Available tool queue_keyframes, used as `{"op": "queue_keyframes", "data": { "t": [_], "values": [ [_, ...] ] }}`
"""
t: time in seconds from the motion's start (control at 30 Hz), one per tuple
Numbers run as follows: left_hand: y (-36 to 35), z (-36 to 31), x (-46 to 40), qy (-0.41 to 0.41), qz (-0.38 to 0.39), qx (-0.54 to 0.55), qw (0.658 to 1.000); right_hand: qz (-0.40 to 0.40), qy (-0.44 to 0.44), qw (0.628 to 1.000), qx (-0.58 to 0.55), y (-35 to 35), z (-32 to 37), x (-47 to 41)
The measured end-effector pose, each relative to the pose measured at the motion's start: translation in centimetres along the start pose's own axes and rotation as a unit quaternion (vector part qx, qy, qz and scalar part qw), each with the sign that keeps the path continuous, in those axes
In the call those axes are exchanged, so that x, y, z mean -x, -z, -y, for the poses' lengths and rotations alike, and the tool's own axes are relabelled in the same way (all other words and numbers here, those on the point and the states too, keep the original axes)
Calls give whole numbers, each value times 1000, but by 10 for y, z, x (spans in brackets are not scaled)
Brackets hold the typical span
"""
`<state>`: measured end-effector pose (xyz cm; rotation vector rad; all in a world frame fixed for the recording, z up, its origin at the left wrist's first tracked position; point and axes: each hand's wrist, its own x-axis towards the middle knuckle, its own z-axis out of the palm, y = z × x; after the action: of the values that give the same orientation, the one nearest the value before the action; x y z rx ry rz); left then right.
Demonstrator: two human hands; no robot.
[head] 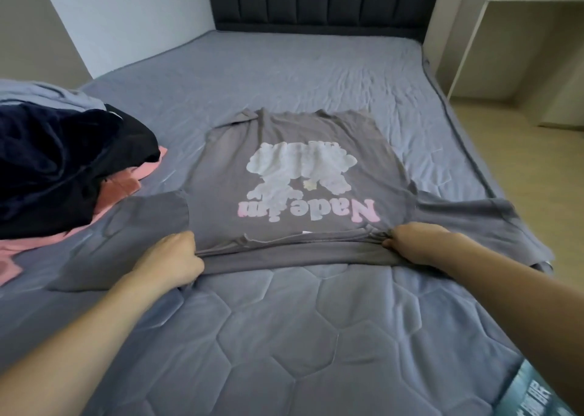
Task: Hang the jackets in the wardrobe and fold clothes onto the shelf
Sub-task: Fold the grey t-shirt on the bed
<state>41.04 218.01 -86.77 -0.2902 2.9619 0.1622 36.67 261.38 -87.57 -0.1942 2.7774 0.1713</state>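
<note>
Hands work a grey T-shirt (284, 175) spread print-up on the bed (284, 336): the left hand (172, 259) and right hand (414, 245) each pinch bunched fabric at its shoulder line, fingers clamped on the cloth. A clean fold likely calls for an even pull, keeping both sleeves flat. No container shows; unfolded clothes (60, 169) lie heaped at left.

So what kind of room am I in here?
Most likely a bedroom. There's a bed with a padded dark headboard, a grey T-shirt spread on it, and a pile of clothes beside it.
</note>
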Motion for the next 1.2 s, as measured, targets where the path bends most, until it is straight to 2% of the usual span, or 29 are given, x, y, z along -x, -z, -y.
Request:
{"op": "queue_keyframes", "data": {
  "t": [0.1,0.2,0.3,0.37,0.4,0.43,0.47,0.5,0.53,0.6,0.63,0.67,0.77,0.8,0.87,0.93,1.0,1.07,1.13,1.2],
  "values": [
    [8,3,8,36,-31,93,995,6,-19,1000,1,3,2,-3],
    [7,8,8,91,-37,287,953,-9,-48,998,25,2,12,0],
    [5,-4,3,113,-45,408,905,-88,-83,992,45,-9,17,11],
    [5,-8,-2,107,-46,445,888,-162,-88,981,55,-23,17,21],
    [5,-5,-1,96,-58,421,900,-188,-89,977,54,-28,16,25],
    [5,3,1,73,-88,345,932,-196,-89,975,47,-30,13,26],
    [4,16,3,33,-125,213,969,-186,-85,978,36,-29,11,27],
    [1,30,5,-4,-145,66,987,-164,-76,983,27,-26,8,27],
    [-1,38,8,-33,-144,-53,988,-139,-65,988,26,-20,6,26],
    [-7,37,12,-86,-118,-188,971,-104,-44,992,53,-10,8,25],
    [-8,25,12,-100,-117,-206,966,-101,-40,992,64,-6,10,24],
    [-8,7,12,-104,-124,-174,971,-103,-37,992,56,-2,14,22],
    [-6,-47,3,-157,-149,-8,976,-107,-36,986,-120,8,31,19],
    [-8,-62,1,-168,-129,25,977,-111,-27,977,-178,10,39,19],
    [-14,-80,-6,-159,-72,38,984,-133,-21,966,-221,10,51,16],
    [-16,-83,-16,-141,-87,57,985,-185,-35,961,-203,5,50,11],
    [-13,-76,-26,-126,-163,72,976,-228,-49,959,-163,0,40,9],
    [-17,-65,-32,-126,-228,7,965,-212,-63,972,-78,-9,34,9],
    [-30,-54,-30,-119,-226,-48,966,-206,-82,975,9,-17,38,6],
    [-43,-48,-26,-105,-222,-56,968,-246,-88,964,53,-9,51,-1]
  ]
}}
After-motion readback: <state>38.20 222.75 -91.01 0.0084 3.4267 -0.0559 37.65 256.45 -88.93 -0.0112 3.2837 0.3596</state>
